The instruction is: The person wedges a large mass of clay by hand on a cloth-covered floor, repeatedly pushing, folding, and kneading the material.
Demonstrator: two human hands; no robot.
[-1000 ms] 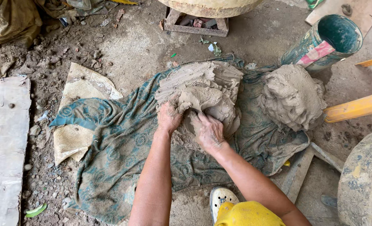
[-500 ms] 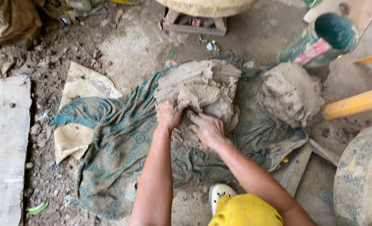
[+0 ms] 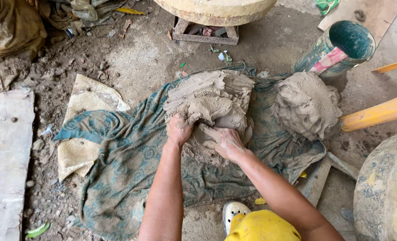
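A big lump of wet grey clay (image 3: 209,100) lies on a teal patterned cloth (image 3: 127,165) spread over the dirt floor. My left hand (image 3: 178,129) presses into the lump's near left edge, fingers curled into the clay. My right hand (image 3: 223,140) digs into the near side under the lump, its fingers coated in clay and partly buried. A second, rounder mound of clay (image 3: 306,105) sits on the cloth to the right, apart from both hands.
A teal bucket (image 3: 337,49) lies tilted at the top right. Orange poles (image 3: 379,114) cross the right edge. A round stone wheel (image 3: 216,9) stands at the top, another (image 3: 383,192) at lower right. A wooden board (image 3: 4,151) lies left.
Both hands have stayed on the near edge of the lump, the right hand digging in deeper under the clay. The view has shifted slightly.
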